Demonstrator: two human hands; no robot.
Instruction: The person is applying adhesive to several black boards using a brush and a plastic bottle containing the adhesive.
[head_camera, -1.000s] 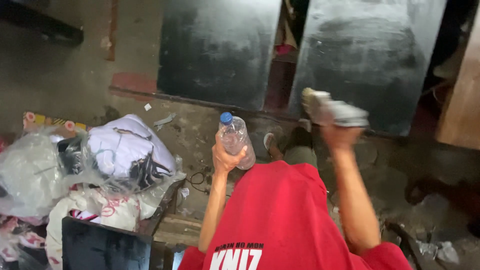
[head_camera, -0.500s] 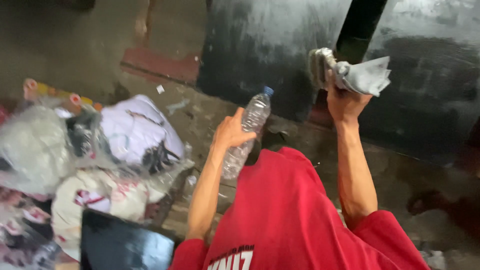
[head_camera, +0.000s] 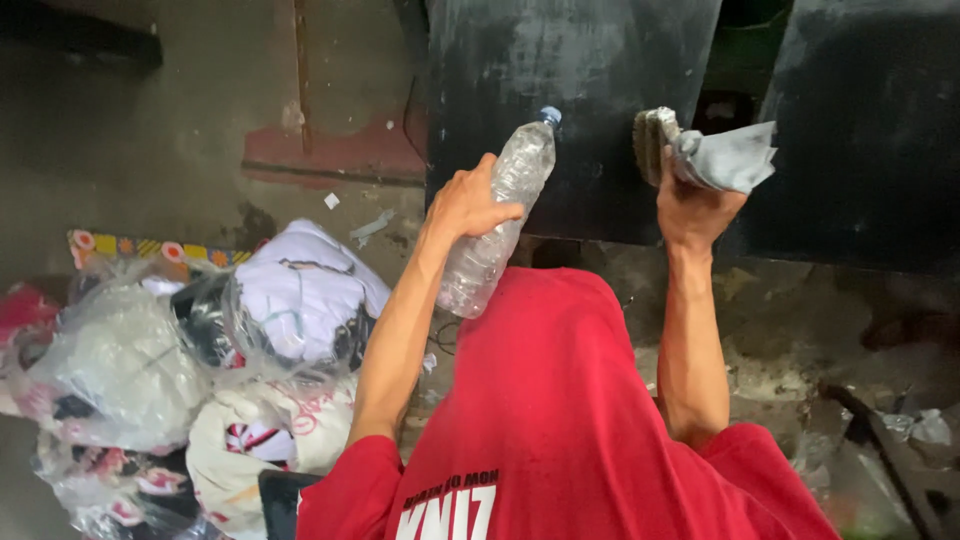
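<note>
Both hands had risen toward the dark panel (head_camera: 570, 110) since the earlier frame. Left hand (head_camera: 468, 205), fingers clamped on a clear plastic bottle (head_camera: 498, 222), tilted above the red shirt (head_camera: 560, 420); right hand (head_camera: 695, 205) gripped a wire brush and grey rag (head_camera: 725, 158) against the panel. Scrubbing seemingly underway; wetting likely next

Rough backyard workshop or storage corner, stained concrete floor (head_camera: 150, 140), dark metal sheets (head_camera: 570, 90), bagged clothes (head_camera: 250, 330)
</note>
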